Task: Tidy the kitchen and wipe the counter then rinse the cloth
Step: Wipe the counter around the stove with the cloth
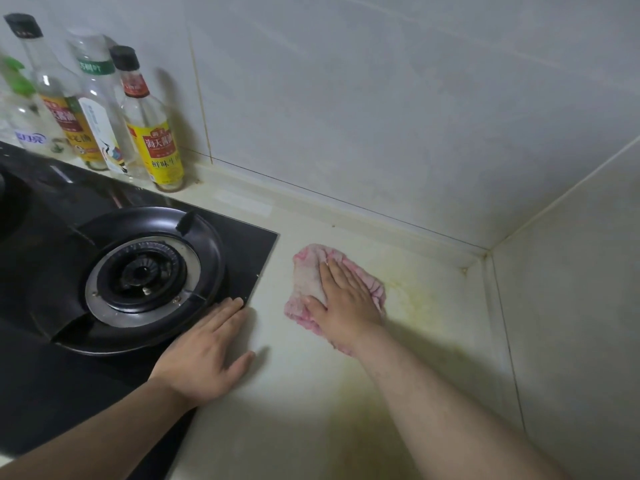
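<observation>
Cloth (306, 271) (pink) under flat right hand (346, 303); left hand (204, 355) flat; bottles (154, 133) look near-empty

Four bottles (152, 133), two hands (207, 355), one cloth (306, 282), one burner (142, 271)

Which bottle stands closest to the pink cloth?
The rightmost bottle: black cap, red neck band, yellow label, at the end of the row. The other bottles stand further left, behind the stove, farther from the cloth.

The stained counter (294, 393) carries a pink cloth (308, 271), black hob (242, 251) and bottles (152, 133).
</observation>
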Motion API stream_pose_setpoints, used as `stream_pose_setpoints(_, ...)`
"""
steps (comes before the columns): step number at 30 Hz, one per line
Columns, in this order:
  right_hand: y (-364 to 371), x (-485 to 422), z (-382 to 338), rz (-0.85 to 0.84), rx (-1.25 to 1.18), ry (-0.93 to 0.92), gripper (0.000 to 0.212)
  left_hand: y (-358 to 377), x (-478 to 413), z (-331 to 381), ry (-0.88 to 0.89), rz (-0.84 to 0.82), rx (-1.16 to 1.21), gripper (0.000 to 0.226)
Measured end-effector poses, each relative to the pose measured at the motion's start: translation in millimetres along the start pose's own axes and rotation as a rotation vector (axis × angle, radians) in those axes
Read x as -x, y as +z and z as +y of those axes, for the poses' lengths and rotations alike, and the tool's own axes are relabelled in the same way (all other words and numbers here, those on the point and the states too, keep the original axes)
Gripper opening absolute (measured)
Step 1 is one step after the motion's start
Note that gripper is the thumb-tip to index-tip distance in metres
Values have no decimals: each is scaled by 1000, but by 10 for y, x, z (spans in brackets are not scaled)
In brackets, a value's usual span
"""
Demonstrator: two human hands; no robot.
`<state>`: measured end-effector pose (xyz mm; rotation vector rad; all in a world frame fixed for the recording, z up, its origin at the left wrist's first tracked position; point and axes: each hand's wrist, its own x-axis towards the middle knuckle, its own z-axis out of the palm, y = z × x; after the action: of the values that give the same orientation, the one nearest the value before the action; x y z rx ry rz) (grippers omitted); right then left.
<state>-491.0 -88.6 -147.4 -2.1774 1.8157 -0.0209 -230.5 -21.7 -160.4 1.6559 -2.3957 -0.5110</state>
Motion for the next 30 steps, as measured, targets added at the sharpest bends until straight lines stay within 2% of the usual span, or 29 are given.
stream_pose_setpoints(5,-135,-39,394,5,-1,109,73,7,-68,129,-35,-67,-103,73)
stream_pose_setpoints(9,-195,-51,636,-10,4,174,71,58,-430,397,48,37,-100,77)
stream_pose_setpoints(12,-197,-48,636,2,-3,179,71,7,-755,430,-27,81,-45,73)
stream_pose_setpoints(20,-141,-76,667,32,-51,172,70,-141,-1377,292,-166,42,-2,64)
stream_pose_setpoints(30,-157,-381,519,52,-48,176,72,69,-1491,151,-207,76,-14,98)
